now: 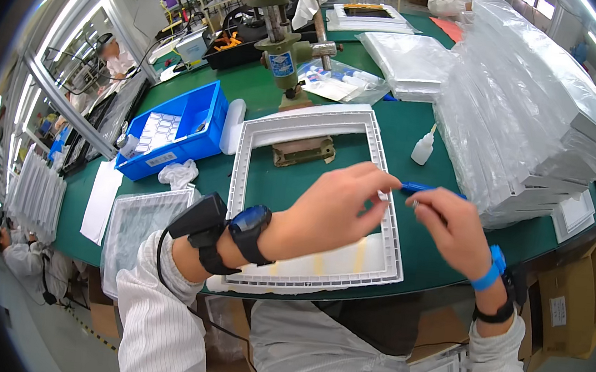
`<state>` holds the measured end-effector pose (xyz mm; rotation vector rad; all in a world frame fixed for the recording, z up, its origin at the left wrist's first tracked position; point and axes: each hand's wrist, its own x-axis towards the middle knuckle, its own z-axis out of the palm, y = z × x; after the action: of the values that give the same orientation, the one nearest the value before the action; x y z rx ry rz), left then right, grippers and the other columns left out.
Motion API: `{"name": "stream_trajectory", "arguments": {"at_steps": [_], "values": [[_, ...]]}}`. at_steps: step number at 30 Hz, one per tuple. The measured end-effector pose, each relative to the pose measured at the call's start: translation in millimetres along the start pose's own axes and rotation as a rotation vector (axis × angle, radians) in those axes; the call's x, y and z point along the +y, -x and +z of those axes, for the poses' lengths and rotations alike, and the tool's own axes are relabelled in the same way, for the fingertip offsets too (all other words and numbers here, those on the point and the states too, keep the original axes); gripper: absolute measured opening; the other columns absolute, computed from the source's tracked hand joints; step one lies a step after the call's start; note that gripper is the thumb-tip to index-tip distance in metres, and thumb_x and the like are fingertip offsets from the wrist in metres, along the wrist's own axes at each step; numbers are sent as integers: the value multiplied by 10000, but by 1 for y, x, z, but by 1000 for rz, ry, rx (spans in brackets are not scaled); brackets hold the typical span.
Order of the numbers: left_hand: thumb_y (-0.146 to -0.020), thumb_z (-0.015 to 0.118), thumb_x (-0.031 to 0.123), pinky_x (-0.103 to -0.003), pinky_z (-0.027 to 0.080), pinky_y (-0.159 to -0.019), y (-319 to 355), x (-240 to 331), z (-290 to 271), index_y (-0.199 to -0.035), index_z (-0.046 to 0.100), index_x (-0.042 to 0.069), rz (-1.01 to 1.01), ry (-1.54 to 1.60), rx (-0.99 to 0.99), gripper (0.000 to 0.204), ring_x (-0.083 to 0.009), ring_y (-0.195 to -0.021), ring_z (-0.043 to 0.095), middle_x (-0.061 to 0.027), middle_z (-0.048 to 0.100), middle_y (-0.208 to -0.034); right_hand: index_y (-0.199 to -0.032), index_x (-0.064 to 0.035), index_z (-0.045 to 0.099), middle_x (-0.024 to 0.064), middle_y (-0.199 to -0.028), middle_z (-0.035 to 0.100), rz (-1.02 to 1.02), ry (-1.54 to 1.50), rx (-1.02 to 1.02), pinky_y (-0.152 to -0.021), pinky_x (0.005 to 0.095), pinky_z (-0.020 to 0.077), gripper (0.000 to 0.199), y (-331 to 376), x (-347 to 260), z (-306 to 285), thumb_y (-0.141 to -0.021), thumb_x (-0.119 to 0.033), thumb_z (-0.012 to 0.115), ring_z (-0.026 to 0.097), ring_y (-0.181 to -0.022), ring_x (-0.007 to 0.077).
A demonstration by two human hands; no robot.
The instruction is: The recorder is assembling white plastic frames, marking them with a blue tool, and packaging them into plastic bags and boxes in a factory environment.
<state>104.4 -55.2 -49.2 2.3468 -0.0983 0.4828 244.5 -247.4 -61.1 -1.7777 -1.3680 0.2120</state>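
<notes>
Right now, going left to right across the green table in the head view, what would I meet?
Blue plastic bin → white rectangular plastic frame → small white squeeze bottle → tall stack of bagged white frames.

Single head-worn fisheye view, looking steeply down, close over green workbench [403, 135], edges bowed

Blue tool [423, 189] tip hidden by hands; grip unclear.

White frame [386, 216], green table [404, 128], blue bin [201, 116], blue tool [423, 189]
</notes>
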Motion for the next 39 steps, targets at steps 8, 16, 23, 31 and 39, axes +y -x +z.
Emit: {"name": "stream_trajectory", "arguments": {"at_steps": [8,16,23,31,39], "values": [[-778,682,-25,-304,565,-613,27,41,0,-1031,663,41,259,-52,75,262,-215,-715,679,-84,673,-877,-977,17,655,146,-836,651,-66,-22,43,-602,340,495,108,26,-56,14,-892,-49,648,632,-687,300],[-757,698,-22,-284,551,-553,43,53,-4,-1076,670,53,347,-147,154,329,-201,-684,680,-57,705,-909,-937,5,651,121,-767,621,-172,88,119,-530,338,468,90,33,-74,21,-857,-27,677,603,-606,275],[-732,729,-4,-258,535,-516,48,58,-7,-1039,708,57,358,-116,202,314,-167,-638,679,-43,711,-839,-923,3,649,115,-761,621,-273,119,183,-526,342,474,100,37,-78,26,-839,-22,696,606,-603,275],[-712,742,-10,-244,542,-516,53,62,-12,-992,746,67,349,-105,272,291,-155,-617,683,-39,720,-791,-941,-1,652,102,-781,629,-425,176,255,-505,330,485,136,35,-77,34,-825,-26,719,619,-609,252],[-707,732,-37,-242,560,-560,52,57,-14,-1009,752,59,295,-53,311,318,-172,-667,710,-68,737,-829,-960,7,652,95,-793,633,-456,260,308,-500,322,493,181,27,-78,40,-802,-11,736,625,-622,239]]}}
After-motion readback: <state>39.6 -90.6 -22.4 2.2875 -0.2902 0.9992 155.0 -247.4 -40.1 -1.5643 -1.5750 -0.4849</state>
